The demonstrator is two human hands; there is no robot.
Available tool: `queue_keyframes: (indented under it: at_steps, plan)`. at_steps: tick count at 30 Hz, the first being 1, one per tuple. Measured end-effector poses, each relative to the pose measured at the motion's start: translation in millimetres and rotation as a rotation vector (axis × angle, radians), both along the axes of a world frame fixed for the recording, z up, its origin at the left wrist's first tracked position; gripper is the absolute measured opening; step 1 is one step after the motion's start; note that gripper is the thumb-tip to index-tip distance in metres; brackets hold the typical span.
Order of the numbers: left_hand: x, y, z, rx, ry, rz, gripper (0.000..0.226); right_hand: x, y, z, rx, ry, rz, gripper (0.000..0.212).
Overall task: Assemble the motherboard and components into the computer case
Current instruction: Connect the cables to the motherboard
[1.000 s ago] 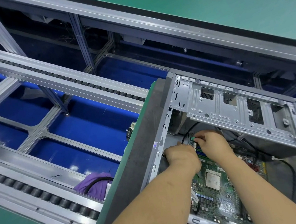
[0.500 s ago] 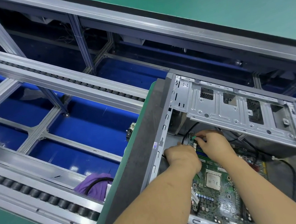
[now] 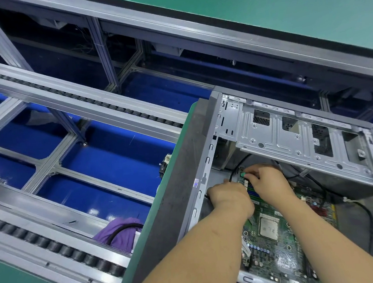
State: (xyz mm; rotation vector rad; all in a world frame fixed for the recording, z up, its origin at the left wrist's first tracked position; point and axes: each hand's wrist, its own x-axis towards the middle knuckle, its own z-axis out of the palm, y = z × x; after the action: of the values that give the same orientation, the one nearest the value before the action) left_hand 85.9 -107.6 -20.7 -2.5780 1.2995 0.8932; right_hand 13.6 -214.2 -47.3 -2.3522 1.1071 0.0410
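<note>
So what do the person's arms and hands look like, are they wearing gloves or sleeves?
No gloves and no sleeves in view: both forearms are bare right down to the frame edge. The left hand and right hand are bare too, with no rings, watch or wrist strap visible from this angle.

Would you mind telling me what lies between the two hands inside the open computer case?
In the head view, blue memory slots on the green motherboard show between the left hand and right hand.

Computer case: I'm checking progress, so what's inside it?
In the case: a motherboard, black cables and both hands at a green connector. The hands hide the board's far corner.
</note>
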Motion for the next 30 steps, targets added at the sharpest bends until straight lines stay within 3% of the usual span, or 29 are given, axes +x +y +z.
queue_keyframes:
  at_steps: [20, 30]
  plan:
    - [-0.4, 0.8, -0.2, 0.001, 0.001, 0.001, 0.046, 0.9, 2.3, -0.5, 0.001, -0.010, -0.023, 0.023]
    - [-0.3, -0.2, -2.3, 0.010, 0.012, 0.004, 0.042, 8.4, 1.6, 4.6, -0.088, 0.135, 0.126, 0.029]
